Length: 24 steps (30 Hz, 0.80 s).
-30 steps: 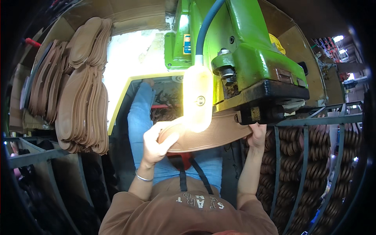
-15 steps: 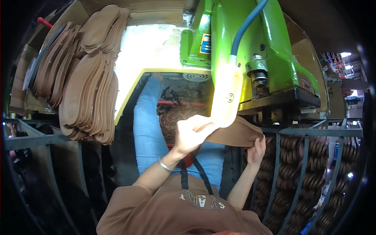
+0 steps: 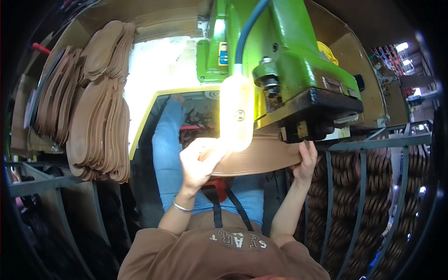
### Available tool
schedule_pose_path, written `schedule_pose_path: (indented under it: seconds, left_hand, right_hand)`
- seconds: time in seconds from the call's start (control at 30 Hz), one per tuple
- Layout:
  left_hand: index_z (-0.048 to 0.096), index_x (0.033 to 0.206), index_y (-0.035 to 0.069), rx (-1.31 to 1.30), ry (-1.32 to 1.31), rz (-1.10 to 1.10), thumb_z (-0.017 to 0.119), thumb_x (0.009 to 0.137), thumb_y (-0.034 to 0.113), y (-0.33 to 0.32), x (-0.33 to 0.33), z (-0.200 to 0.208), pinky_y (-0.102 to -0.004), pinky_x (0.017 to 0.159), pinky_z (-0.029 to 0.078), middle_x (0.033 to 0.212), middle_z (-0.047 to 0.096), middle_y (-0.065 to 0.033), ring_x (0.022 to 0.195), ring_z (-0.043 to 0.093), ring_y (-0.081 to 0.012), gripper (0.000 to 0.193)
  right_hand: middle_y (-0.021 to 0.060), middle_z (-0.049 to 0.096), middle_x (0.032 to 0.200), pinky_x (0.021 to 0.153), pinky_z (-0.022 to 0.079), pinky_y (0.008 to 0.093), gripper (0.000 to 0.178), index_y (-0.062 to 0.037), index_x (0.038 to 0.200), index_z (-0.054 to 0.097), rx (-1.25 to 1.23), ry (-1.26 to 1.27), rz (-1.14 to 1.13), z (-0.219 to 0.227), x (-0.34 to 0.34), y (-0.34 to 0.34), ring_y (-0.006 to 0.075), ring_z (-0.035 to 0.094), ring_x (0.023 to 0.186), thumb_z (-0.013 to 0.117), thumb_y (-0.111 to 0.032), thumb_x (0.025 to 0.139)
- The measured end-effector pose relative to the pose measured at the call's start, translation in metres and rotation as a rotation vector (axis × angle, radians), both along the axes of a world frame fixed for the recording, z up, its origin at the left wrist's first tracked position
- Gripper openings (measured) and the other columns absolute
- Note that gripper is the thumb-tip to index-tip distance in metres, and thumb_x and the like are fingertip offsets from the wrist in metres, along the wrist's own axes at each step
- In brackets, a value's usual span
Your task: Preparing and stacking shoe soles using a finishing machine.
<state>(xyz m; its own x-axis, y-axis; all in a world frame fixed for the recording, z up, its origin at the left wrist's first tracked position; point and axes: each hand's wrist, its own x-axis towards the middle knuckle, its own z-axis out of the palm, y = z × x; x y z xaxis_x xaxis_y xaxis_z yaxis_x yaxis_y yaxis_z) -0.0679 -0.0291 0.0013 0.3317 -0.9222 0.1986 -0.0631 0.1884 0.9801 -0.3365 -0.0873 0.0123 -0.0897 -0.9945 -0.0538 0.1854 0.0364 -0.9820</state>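
Observation:
Between my two hands stretches a brown shoe sole (image 3: 263, 161), its ribbed face showing. My left hand (image 3: 198, 163), with a bracelet at the wrist, is closed on the sole's left end, fingers partly lost in the lamp's glare. Around the right end my right hand (image 3: 305, 161) is closed, thumb and fingers gripping the edge. The sole's far edge lies beneath the black head (image 3: 322, 109) of a green machine (image 3: 289, 51); whether they touch I cannot tell. A bright lamp (image 3: 237, 116) on a blue flexible hose (image 3: 245, 37) hangs over the sole's left part and hides some of it.
Stacks of brown soles (image 3: 98, 123) stand on the white-topped table (image 3: 156, 60) at the left. Metal racks (image 3: 326, 205) filled with brown soles are at the right, and another rack (image 3: 42, 182) is at the left. Cardboard panels (image 3: 172, 21) border the table.
The sole has been turned from its smooth face to its ribbed face and brought under the machine head. My view has shifted, so the machine and lamp appear farther left.

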Motion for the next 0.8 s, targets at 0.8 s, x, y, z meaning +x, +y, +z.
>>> schedule_pose_path:
  seconds: [0.8]
  left_hand:
    - [0.061, 0.112, -0.003, 0.428, 0.083, -0.510, 0.073, 0.078, 0.007, 0.111, -0.002, -0.080, -0.0255, 0.072, 0.054, 0.094, 0.069, -0.0096, 0.082, 0.065, -0.0108, 0.038]
  right_hand:
    - [0.0152, 0.066, 0.096, 0.076, 0.053, 0.0255, 0.035, 0.0121, 0.101, 0.058, 0.059, 0.102, 0.378, 0.012, 0.111, 0.004, 0.0140, 0.063, 0.087, 0.075, 0.003, 0.071]
